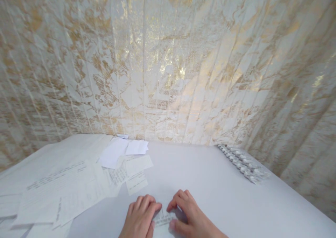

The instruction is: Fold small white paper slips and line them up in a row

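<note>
A small slip of printed paper (163, 219) lies low in the view, near the table's front, with lines of text across it. My left hand (141, 217) is closed at its left edge, fingers bent and the thumb close beneath the index finger. On the other side, my right hand (190, 213) has curled fingers at the slip's upper right and its thumb at the lower right edge. Both hands partly cover the slip, and its bottom part is hard to make out.
Large printed sheets (65, 189) overlap on the left of the white table (199, 171). Smaller paper pieces (138, 162) lie at their right end. Several silvery, bumpy strips (240, 162) rest along the right edge. A gold-patterned curtain (168, 63) hangs behind.
</note>
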`<action>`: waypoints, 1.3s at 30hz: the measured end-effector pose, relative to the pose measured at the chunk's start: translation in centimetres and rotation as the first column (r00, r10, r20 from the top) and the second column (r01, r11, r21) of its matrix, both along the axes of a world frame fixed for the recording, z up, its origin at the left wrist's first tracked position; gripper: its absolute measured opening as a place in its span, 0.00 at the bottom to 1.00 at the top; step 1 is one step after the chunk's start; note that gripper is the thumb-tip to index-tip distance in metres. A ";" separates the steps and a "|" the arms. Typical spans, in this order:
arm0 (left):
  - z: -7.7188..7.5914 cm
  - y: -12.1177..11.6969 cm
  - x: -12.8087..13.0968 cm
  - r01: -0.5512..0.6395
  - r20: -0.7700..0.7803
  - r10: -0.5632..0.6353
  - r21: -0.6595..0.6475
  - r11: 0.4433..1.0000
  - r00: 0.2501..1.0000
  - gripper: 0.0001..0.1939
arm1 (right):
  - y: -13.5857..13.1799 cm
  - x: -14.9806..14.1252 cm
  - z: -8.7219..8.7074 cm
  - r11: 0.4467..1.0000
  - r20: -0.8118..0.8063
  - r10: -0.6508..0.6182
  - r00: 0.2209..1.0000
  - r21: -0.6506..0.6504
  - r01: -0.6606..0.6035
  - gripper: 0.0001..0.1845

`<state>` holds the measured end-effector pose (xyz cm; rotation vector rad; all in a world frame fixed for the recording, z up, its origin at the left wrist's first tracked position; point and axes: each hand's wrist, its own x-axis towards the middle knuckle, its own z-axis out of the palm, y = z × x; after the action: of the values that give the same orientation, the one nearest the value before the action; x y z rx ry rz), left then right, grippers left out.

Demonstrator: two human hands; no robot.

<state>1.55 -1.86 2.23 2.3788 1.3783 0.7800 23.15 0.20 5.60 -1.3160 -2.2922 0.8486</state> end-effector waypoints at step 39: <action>1.6 0.7 0.6 0.145 0.506 0.081 -0.392 0.909 0.859 0.12 | 0.7 -0.9 -3.3 0.986 -0.289 0.077 0.954 0.163 -0.030 0.27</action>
<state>2.14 -1.15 3.78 1.6919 1.1305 0.9149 22.30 0.88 2.31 -0.9908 -2.1186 0.8023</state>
